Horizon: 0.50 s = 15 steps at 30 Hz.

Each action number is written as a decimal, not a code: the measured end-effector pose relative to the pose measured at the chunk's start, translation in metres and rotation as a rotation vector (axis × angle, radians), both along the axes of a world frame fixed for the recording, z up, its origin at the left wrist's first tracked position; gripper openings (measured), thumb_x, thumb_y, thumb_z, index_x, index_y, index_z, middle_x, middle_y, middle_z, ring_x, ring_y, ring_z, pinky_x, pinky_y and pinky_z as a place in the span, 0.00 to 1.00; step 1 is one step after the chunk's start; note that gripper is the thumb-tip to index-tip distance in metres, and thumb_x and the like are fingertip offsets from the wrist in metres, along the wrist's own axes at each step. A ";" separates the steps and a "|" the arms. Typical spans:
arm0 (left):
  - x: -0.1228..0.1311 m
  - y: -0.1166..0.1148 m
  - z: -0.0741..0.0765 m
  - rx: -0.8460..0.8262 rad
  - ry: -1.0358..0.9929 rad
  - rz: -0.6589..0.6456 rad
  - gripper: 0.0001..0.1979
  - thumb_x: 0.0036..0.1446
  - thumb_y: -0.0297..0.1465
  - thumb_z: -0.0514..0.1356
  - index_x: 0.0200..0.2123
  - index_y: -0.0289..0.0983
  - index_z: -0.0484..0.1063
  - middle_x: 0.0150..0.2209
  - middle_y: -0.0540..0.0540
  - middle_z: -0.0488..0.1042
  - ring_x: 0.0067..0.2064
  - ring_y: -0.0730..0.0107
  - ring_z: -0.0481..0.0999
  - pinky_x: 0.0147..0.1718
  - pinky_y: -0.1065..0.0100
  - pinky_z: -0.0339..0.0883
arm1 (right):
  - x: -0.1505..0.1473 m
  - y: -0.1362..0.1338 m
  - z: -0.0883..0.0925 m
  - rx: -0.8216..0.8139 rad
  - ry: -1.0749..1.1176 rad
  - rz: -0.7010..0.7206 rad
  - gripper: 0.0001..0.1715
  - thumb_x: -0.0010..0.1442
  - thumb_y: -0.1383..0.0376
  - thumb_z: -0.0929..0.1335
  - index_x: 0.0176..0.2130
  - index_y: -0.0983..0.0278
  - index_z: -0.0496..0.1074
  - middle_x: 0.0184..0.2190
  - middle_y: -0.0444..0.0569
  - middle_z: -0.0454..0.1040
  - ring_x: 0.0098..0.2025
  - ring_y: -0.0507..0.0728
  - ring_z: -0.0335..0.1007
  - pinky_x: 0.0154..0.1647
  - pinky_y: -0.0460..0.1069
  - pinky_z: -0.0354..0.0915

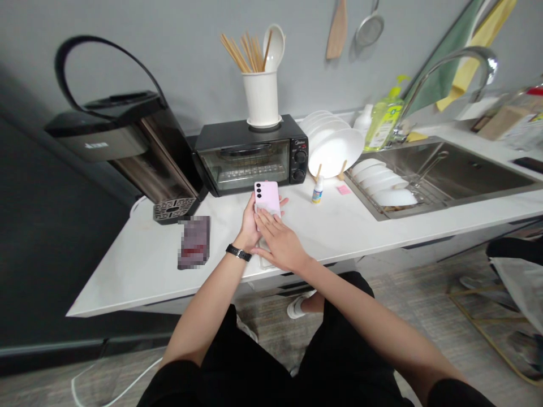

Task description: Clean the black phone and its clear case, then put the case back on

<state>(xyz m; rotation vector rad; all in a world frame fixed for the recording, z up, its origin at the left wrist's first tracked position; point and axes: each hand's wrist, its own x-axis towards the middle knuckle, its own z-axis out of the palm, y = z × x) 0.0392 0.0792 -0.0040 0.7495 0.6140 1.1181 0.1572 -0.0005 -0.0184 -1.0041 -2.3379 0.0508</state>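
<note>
A pink phone, its back with several camera lenses turned up, rests in my left hand, whose fingers wrap round it from below. My right hand lies over the lower part of the phone, fingers close together and pressed down on a small pale cloth. Most of that cloth is hidden under the fingers. Beneath my hands, a clear flat thing like a phone case lies at the counter's front edge. A small white bottle with a yellow and blue label stands to the right, near a pink square.
Behind my hands is a toaster oven bearing a white utensil holder. A drinks machine and a blurred-out flat item are on the left. White plates and a sink with bowls are to the right.
</note>
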 end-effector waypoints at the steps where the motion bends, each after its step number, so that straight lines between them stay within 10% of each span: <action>1: -0.001 0.000 0.002 0.007 -0.017 0.019 0.34 0.70 0.54 0.50 0.70 0.44 0.66 0.58 0.40 0.81 0.63 0.48 0.78 0.56 0.51 0.75 | 0.004 -0.006 -0.002 0.003 -0.012 0.013 0.48 0.75 0.45 0.61 0.78 0.73 0.47 0.77 0.65 0.51 0.80 0.65 0.44 0.79 0.65 0.48; 8: 0.006 0.001 0.006 -0.017 -0.149 -0.005 0.30 0.72 0.45 0.52 0.70 0.37 0.67 0.56 0.40 0.82 0.60 0.50 0.81 0.62 0.50 0.72 | 0.040 0.014 0.003 -0.004 -0.012 -0.187 0.45 0.76 0.47 0.60 0.77 0.72 0.50 0.77 0.66 0.51 0.80 0.68 0.45 0.79 0.68 0.46; 15: 0.010 0.001 -0.001 -0.178 -0.203 -0.029 0.26 0.76 0.42 0.49 0.68 0.39 0.70 0.57 0.42 0.83 0.62 0.53 0.79 0.66 0.54 0.67 | 0.011 0.046 0.018 0.006 0.069 -0.194 0.50 0.75 0.43 0.57 0.77 0.75 0.47 0.78 0.66 0.47 0.81 0.67 0.39 0.80 0.67 0.41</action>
